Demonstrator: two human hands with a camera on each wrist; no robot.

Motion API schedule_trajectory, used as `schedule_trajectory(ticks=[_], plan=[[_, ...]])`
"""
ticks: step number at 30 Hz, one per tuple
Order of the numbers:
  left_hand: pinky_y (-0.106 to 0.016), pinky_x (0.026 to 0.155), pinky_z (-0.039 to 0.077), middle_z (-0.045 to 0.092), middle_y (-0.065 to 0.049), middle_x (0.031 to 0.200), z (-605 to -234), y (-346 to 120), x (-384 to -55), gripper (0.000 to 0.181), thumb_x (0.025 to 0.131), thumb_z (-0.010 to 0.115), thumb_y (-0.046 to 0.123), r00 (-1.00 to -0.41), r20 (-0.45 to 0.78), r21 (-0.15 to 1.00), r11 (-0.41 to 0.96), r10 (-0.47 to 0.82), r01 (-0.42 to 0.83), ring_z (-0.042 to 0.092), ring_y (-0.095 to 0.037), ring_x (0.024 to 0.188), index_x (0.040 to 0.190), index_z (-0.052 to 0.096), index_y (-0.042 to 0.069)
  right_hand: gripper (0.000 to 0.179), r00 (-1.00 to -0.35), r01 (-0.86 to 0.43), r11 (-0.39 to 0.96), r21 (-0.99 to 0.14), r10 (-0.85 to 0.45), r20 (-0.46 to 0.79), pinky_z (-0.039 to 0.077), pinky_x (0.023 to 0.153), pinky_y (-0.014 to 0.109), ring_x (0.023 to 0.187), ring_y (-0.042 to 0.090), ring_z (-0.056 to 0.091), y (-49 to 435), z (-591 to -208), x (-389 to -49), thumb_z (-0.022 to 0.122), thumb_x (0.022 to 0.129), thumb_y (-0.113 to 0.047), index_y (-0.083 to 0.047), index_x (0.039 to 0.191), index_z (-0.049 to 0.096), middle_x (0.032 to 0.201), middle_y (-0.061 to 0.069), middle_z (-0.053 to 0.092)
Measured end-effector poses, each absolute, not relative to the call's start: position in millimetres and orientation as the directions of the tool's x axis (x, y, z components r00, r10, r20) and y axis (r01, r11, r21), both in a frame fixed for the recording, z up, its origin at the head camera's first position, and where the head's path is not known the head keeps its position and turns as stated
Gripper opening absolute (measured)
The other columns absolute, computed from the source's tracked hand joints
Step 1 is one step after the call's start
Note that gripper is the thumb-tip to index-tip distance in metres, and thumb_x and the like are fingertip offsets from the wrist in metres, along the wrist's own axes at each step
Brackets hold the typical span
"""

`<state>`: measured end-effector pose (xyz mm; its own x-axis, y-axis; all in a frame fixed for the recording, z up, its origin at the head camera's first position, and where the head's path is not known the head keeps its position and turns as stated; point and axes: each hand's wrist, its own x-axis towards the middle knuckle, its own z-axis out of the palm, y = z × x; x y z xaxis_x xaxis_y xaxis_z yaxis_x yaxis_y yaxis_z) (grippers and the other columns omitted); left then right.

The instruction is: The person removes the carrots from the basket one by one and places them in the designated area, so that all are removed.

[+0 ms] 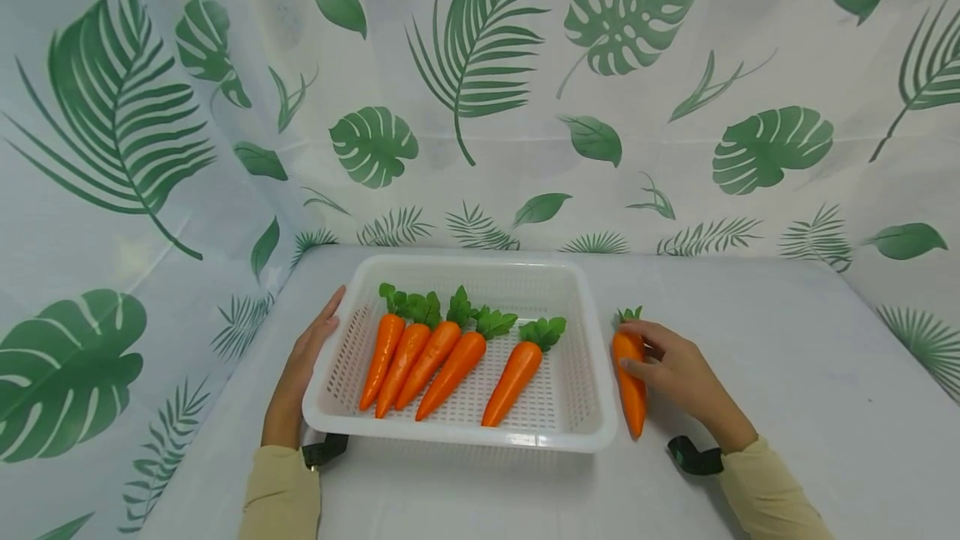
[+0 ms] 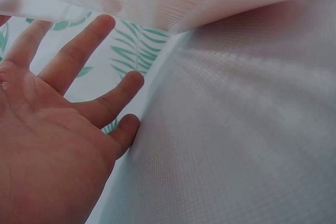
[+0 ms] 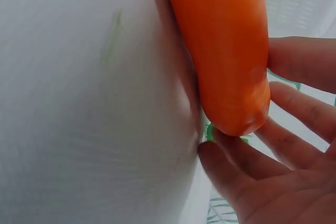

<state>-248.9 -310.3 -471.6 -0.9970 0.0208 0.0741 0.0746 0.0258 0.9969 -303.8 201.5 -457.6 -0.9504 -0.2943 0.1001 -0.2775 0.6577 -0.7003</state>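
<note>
A white plastic basket (image 1: 457,440) with perforated walls stands on the table and holds several orange toy carrots (image 1: 442,357) with green leafy tops. Along its left wall lies my left hand (image 1: 303,365), fingers extended and spread; the left wrist view shows the palm (image 2: 52,145) beneath the basket's rim (image 2: 157,9). To the right of the basket another carrot (image 1: 632,402) lies on the table, leaves pointing away from me. My right hand (image 1: 678,369) holds it near its thick upper end, thumb on one side and fingers around the top, as the right wrist view shows on the carrot (image 3: 226,51).
A pale cloth-covered table (image 1: 765,340) carries everything. Behind it and at the sides hang white curtains (image 1: 510,157) printed with green leaves. A dark wrist device (image 1: 693,457) sits at my right cuff, another (image 1: 326,448) at the left.
</note>
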Motion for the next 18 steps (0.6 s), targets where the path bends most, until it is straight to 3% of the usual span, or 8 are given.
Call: schedule_trajectory(ticks=[4, 12, 18], plan=[[-0.057, 0.126, 0.022, 0.020, 0.007, 0.177, -470.9, -309.5, -248.7, 0.060, 0.117, 0.034, 0.043, -0.998, 0.066, 0.997, 0.032, 0.015, 0.067, 0.022, -0.027, 0.159, 0.174, 0.019, 0.029, 0.059, -0.944, -0.300, 0.661, -0.688, -0.310, 0.113, 0.045, 0.109, 0.067, 0.139, 0.053, 0.048, 204.0, -456.3, -305.2, 0.078, 0.099, -0.014, 0.001, 0.151, 0.055, 0.160, 0.028, 0.046], [-0.055, 0.127, 0.019, 0.020, 0.009, 0.177, -470.7, -309.5, -248.8, 0.059, 0.117, 0.034, 0.042, -0.998, 0.061, 0.998, 0.030, 0.007, 0.062, 0.020, -0.024, 0.160, 0.173, 0.021, 0.031, 0.088, -0.966, -0.210, 0.696, -0.687, -0.257, 0.035, 0.023, 0.109, 0.085, 0.154, 0.059, 0.017, 206.9, -443.9, -306.0, 0.076, 0.101, -0.038, -0.005, 0.168, 0.030, 0.175, 0.028, 0.011], [-0.054, 0.128, 0.019, 0.019, 0.010, 0.177, -471.2, -310.5, -249.9, 0.058, 0.117, 0.035, 0.041, -0.998, 0.067, 0.998, 0.019, 0.014, 0.067, 0.019, -0.023, 0.160, 0.173, 0.022, 0.032, 0.085, -0.964, -0.250, 0.679, -0.690, -0.241, 0.112, 0.029, 0.109, 0.082, 0.152, 0.060, 0.021, 207.9, -428.5, -302.6, 0.070, 0.105, -0.038, -0.006, 0.170, 0.025, 0.176, 0.026, 0.009]])
